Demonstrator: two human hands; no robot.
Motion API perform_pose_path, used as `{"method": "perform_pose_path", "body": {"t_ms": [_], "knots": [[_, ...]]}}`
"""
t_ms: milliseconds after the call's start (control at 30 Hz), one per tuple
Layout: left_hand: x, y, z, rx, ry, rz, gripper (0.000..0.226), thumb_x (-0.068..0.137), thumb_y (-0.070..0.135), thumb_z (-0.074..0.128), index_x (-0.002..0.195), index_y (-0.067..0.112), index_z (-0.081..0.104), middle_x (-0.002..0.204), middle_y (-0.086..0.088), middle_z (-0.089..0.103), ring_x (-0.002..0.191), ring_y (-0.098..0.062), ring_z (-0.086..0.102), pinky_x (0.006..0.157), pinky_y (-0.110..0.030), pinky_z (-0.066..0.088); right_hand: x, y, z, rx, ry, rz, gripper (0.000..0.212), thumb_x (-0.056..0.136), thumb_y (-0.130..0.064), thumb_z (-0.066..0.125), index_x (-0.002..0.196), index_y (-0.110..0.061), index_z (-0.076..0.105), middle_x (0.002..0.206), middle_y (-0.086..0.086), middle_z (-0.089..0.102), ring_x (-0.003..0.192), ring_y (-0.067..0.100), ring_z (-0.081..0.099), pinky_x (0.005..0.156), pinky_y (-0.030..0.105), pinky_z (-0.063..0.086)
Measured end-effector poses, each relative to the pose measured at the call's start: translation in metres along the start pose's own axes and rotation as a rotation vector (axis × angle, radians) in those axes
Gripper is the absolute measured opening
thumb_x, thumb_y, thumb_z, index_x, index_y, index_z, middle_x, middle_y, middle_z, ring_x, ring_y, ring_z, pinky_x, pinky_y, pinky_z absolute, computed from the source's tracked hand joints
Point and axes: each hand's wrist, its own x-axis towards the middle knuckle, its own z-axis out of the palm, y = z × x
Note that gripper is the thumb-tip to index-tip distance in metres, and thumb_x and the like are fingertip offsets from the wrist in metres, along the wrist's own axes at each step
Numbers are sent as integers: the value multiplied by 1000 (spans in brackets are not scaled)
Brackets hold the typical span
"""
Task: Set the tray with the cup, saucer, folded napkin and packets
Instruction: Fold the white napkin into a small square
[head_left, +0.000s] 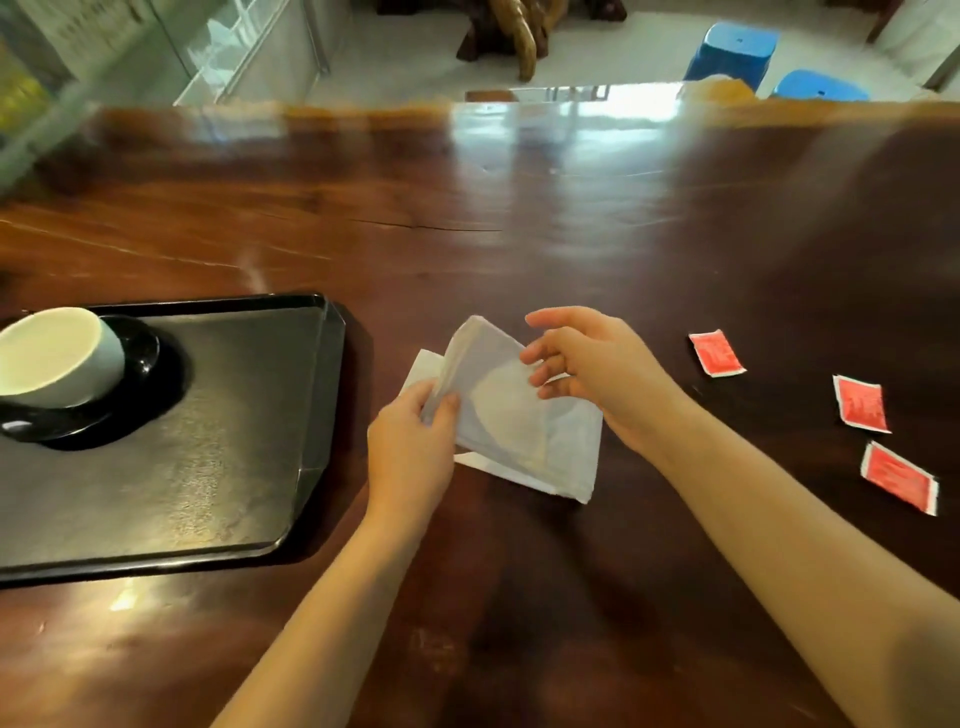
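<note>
Forearms: two bare forearms are seen reaching in from the bottom edge, the left one from the lower middle, the right one from the lower right corner.
Left hand (410, 441): it is closed on the napkin's left edge, which is pinched between thumb and fingers.
Right hand (597, 374): it is held over the napkin's right side with the fingers loosely bent and the thumb spread well apart from them; the fingertips appear to touch the raised flap, and nothing is gripped.
Napkin (519, 431): white paper, partly folded, is found on the table between the two hands and just right of the tray; one layer is lifted up off the layers lying flat beneath it.
Tray (234, 467): a black rectangular tray is set on the table at the left, with its right half bare.
Saucer (143, 353): a black saucer is placed in the tray's far left part.
Cup (57, 358): a pale cup is seated on the saucer and is cut off by the left edge of the view.
Packets: three red packets with white edges are laid flat on the table at the right, well apart from the tray; one (717, 353) is farthest, one (860, 404) is in the middle, one (900, 478) is nearest.
Table (519, 208): dark polished wood is seen, with light reflected along its far side.
Stools: two blue stools (732, 49) (818, 85) are seen on the floor beyond the table's far edge.
</note>
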Motion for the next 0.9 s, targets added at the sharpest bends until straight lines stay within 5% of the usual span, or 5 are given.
{"method": "perform_pose_path", "body": {"t_ms": [200, 433, 600, 767, 900], "knots": [[52, -22, -21, 180, -87, -84, 20, 92, 12, 45, 103, 16, 61, 94, -5, 62, 77, -15, 55, 62, -27, 43, 18, 49, 5, -549, 197, -199, 32, 92, -11, 42, 121, -13, 55, 108, 4, 65, 101, 19, 58, 84, 27, 45], [75, -42, -26, 315, -54, -143, 33, 90, 3, 41, 114, 16, 59, 96, 4, 55, 77, -13, 49, 63, -25, 45, 3, 103, 19, -891, 127, -265, 51, 97, -33, 38, 143, -14, 31, 152, 3, 29, 143, 19, 18, 118, 39, 18], [76, -47, -25, 415, -80, -103, 36, 90, 0, 38, 119, 13, 56, 106, -5, 61, 87, -19, 50, 71, -30, 43, -7, 141, 25, -1202, 59, -320, 80, 88, -63, 14, 148, -10, 16, 157, 6, 7, 144, 20, -7, 117, 36, -1], [72, -50, -25, 474, -93, -76, 38, 91, -1, 42, 125, 13, 51, 115, -9, 61, 91, -21, 51, 74, -31, 41, -12, 153, 15, -1290, 65, -239, 66, 94, -57, 4, 147, -19, 11, 155, 6, 16, 143, 19, 6, 114, 32, -4], [61, -50, -23, 496, -122, -48, 41, 91, 4, 46, 130, 14, 47, 119, -7, 58, 99, -21, 54, 74, -28, 39, -17, 159, -3, -1310, 26, -230, 67, 91, -60, -3, 148, -27, 5, 157, 3, 4, 143, 16, -12, 114, 31, -13]]}}
